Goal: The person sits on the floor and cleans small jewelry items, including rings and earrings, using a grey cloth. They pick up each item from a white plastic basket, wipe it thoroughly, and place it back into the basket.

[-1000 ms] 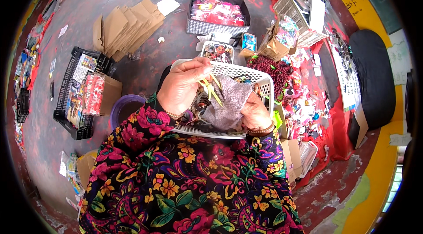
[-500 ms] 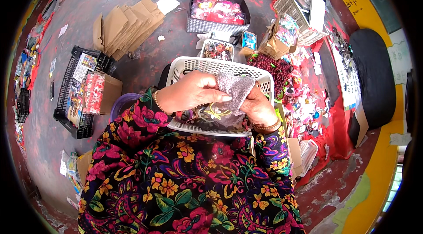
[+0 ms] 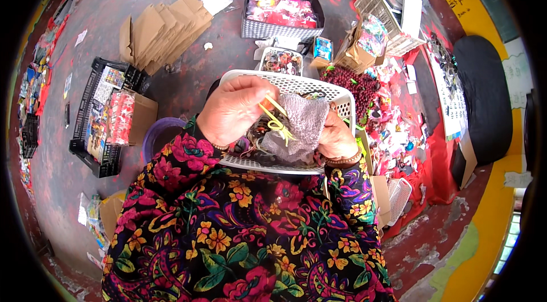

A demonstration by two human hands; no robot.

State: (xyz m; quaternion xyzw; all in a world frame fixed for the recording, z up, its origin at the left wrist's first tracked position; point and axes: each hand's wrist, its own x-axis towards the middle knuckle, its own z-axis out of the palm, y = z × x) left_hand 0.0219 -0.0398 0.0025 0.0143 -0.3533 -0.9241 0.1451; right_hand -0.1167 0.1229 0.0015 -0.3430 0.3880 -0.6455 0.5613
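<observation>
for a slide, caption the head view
Left hand pinches yellow rubber bands over a grey pouch held by the right hand above a white basket.

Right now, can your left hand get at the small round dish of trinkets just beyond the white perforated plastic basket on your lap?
Probably not freely: the left hand is pinching yellow bands, and the white basket's far rim lies between it and the dish.

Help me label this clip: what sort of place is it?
Probably an informal floor workshop for sorting or packing small goods: bare concrete floor, flattened cardboard boxes, and a black crate of packets.
</observation>
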